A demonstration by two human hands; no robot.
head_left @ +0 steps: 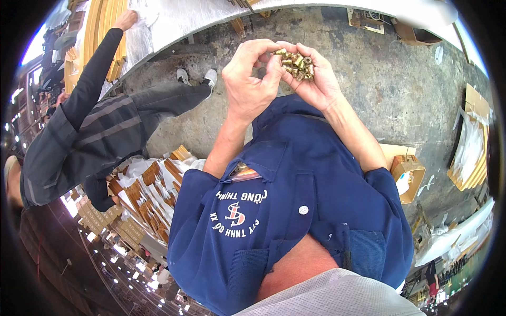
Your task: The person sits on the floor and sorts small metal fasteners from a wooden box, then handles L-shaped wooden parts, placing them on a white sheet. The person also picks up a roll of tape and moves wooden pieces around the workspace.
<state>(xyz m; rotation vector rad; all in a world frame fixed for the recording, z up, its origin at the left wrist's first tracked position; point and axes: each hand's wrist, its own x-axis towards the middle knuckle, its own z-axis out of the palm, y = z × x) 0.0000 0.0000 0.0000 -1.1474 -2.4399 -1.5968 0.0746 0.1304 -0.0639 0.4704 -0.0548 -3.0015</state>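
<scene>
A small heap of brass-coloured threaded inserts lies in my right hand, whose fingers and palm are cupped around it. My left hand meets the right one at the heap's left side. Its thumb and bent fingers close on a threaded insert at the edge of the pile. Both hands are held up in front of my chest, over the floor. Some of the inserts are hidden behind the fingers.
A plastic-covered work table curves across the far side, with long wooden pieces at its left. A co-worker in dark clothes leans over it. To the right stand a cardboard box and stacked wrapped boards.
</scene>
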